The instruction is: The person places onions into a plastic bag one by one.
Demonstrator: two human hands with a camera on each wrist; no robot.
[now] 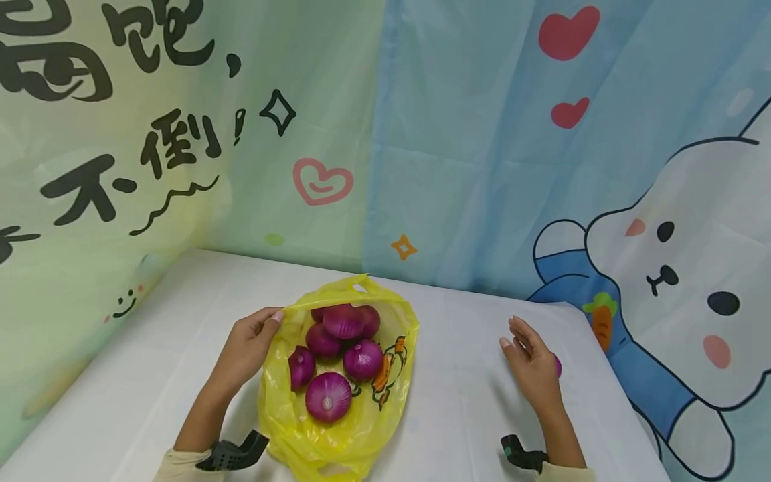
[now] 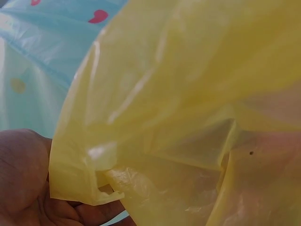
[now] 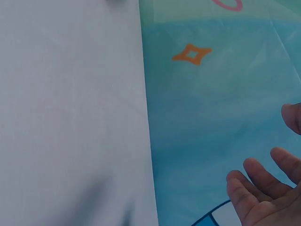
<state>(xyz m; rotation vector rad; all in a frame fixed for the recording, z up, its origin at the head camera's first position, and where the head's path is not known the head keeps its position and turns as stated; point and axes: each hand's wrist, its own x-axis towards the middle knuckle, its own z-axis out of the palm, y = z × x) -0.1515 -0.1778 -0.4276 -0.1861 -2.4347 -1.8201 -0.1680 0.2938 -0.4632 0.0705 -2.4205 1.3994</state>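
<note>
A yellow plastic bag [image 1: 367,432] lies with its mouth spread wide, and several red onions [image 1: 328,397] sit inside it. My left hand [image 1: 247,348] pinches the left edge of the bag's mouth between thumb and fingers. In the left wrist view, the yellow film covers much of that hand [image 2: 23,174]. Over to the right, my right hand [image 1: 533,368] hovers above the table with its fingers loosely extended and nothing in them. Mostly hidden behind this hand is a purple onion [image 1: 558,365]. The right wrist view shows the relaxed fingers [image 3: 265,176] apart from any object.
A white-covered table [image 1: 458,402] carries everything. Behind it hangs a printed cloth backdrop [image 1: 446,167] with hearts, writing and a cartoon rabbit, meeting the table's back edge. Black wrist cameras [image 1: 235,453] sit on both forearms.
</note>
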